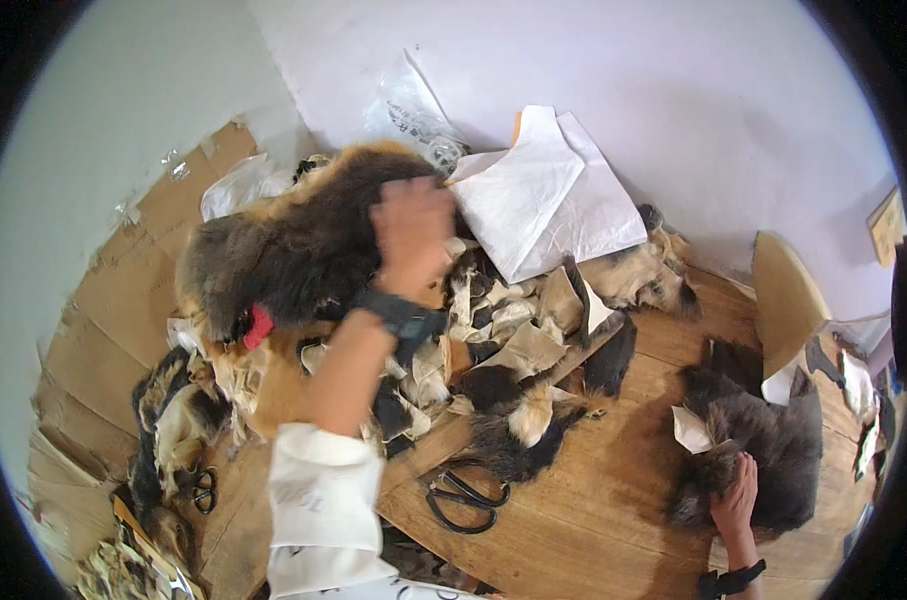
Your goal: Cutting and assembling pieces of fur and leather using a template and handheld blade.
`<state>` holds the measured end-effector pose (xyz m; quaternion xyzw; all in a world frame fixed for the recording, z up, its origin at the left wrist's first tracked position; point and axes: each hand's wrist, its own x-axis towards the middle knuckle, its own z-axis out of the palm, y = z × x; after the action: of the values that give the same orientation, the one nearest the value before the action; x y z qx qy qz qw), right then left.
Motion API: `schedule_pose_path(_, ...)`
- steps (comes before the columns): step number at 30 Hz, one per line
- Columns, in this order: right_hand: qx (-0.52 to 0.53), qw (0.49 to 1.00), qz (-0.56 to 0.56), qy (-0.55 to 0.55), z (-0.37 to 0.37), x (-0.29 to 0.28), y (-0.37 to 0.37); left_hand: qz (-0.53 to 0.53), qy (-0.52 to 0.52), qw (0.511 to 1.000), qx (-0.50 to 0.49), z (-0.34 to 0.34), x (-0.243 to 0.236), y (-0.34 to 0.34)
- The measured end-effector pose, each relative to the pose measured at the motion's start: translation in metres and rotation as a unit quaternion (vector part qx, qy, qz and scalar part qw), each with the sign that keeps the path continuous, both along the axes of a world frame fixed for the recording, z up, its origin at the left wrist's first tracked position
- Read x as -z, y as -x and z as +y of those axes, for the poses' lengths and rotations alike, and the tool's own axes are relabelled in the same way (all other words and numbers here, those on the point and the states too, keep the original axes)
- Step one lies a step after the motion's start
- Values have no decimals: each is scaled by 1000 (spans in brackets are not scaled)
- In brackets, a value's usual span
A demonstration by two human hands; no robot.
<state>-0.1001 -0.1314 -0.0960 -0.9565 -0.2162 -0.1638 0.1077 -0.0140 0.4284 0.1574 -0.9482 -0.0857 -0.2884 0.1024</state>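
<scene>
My left hand [413,235], smeared by motion, is over the right part of a large dark brown fur pelt [283,255] with tan edges, heaped at the back left. Its fingers are too blurred to read. At the right, my right hand [736,497] is closed on the near part of a dark fur piece [788,460] lying on the wooden table [593,500]. A small pale hide scrap [690,430] lies on that fur. Between my hands spreads a pile of cut fur and hide scraps [513,345].
Black-handled scissors [466,502] lie near the table's front edge, partly hidden. Another black loop handle [205,491] shows at the left. White sheets [548,195] and a clear plastic bag [413,110] rest against the back wall. Cardboard [103,340] lines the left side.
</scene>
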Motion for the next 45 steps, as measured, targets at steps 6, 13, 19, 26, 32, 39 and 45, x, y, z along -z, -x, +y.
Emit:
schedule_pose_path(6,5,1000,-2,-1,9,-3,0,115,-44,960,-251,113,-6,73)
schedule_pose_path(13,52,996,66,-10,12,-10,-1,-71,50,965,-249,127,-37,59)
schedule_pose_path(19,-20,999,-17,-38,9,3,0,-304,138,928,-167,179,-90,79)
schedule_pose_path(26,30,997,47,-57,18,-29,6,-448,293,841,80,156,-134,79)
schedule_pose_path(32,-108,975,108,-162,20,-61,-4,-312,392,778,380,55,-155,45)
schedule_pose_path(39,-190,941,150,-239,-39,-116,31,-354,248,797,422,-166,-142,-112)
schedule_pose_path(45,-108,946,135,-273,-127,-130,67,-296,178,820,457,-437,18,-168)
